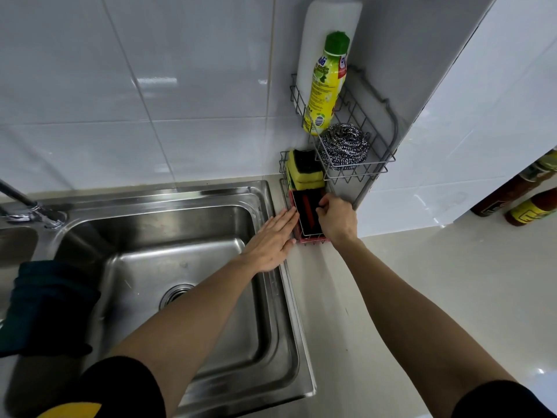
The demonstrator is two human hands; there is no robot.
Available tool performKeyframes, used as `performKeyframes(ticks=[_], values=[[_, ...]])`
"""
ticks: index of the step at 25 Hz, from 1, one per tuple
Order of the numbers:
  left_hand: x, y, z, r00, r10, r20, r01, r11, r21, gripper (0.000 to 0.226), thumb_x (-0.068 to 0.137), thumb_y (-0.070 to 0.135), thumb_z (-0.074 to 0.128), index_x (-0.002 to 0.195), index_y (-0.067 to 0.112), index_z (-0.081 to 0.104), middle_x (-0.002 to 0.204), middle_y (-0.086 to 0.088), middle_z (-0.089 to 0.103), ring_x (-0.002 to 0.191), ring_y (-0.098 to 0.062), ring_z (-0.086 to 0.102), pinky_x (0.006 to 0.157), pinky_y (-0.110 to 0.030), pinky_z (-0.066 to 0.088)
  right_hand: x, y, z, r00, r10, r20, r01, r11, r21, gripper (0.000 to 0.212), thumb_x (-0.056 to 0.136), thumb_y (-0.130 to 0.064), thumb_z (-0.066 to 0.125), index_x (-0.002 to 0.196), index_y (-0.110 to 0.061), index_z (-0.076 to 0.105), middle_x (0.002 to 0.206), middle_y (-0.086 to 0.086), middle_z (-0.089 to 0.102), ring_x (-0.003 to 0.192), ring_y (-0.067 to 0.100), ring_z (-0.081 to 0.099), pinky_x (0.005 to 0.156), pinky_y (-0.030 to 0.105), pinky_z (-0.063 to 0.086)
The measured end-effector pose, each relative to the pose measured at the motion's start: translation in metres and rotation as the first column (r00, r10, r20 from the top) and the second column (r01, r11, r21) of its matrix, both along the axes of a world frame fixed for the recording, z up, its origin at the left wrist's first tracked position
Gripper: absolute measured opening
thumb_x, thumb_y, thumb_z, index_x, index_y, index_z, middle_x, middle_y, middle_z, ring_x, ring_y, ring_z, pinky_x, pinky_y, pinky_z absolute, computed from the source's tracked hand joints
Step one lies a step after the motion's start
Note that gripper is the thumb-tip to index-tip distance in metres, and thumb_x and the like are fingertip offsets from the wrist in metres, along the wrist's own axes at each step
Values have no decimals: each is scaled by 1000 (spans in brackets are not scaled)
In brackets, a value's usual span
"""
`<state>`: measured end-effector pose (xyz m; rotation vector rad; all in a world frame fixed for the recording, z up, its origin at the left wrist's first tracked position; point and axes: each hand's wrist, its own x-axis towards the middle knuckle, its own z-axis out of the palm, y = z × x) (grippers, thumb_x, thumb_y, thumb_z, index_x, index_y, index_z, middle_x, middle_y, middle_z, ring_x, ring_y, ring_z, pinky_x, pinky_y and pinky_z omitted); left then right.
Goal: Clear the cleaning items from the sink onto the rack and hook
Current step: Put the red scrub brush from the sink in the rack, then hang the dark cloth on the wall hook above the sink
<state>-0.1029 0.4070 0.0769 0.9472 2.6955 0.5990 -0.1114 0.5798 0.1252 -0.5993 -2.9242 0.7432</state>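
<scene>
Both hands are at the wire rack [355, 164] in the corner. The right hand [336, 218] has its fingers pinched on the edge of a black-and-red scrubbing pad [307, 217] lying in the lowest tier, while the left hand [271, 242] lies flat and open, fingers together, pressed against that tier's left side as if to steady it.

The job looks mostly done: the sink [280, 312] basin shows bare steel with only the drain (no sponge or bottle left in it). What seems left is a dark green cloth [45, 306] draped over the sink's left edge, probably meant for the hook, which I cannot find from here.

By count on the rack: two bottles, one white [328, 28] and one yellow [325, 82]; one steel wool scourer [345, 146]; one yellow sponge [304, 170], possibly a stacked pair; one pad.
</scene>
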Motion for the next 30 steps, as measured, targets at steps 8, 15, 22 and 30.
performKeyframes(ticks=[8,15,22,30], values=[[33,-112,0,960,268,-82,-254,956,150,60,96,44,33,149,15,30,157,-6,27,146,-22,22,119,-38,16,34,-46,5,896,228,-382,-213,974,80,17,90,-23,57,102,-15,65,105,4,62,97,25,55,76,36,50],[98,-340,-24,719,683,-128,-683,729,49,52,93,26,52,143,11,40,149,-10,39,139,-30,34,115,-41,26,70,-204,-55,902,325,-284,-394,887,-240,9,83,-24,69,91,-22,65,82,-7,62,82,16,60,75,31,50],[131,-461,-43,258,897,359,-965,260,43,56,98,32,45,146,8,31,146,-19,39,131,-35,40,111,-45,32,100,-391,-109,889,452,-74,-428,766,-480,12,83,-19,70,94,-14,69,91,4,70,82,20,65,78,32,54],[125,-486,-47,-292,391,873,-954,-60,-292,71,91,55,47,142,7,36,79,-11,55,80,-26,54,76,-34,47,86,-499,-113,888,454,66,-286,660,-695,60,93,-20,59,147,-16,33,148,7,42,133,23,44,114,39,36]])
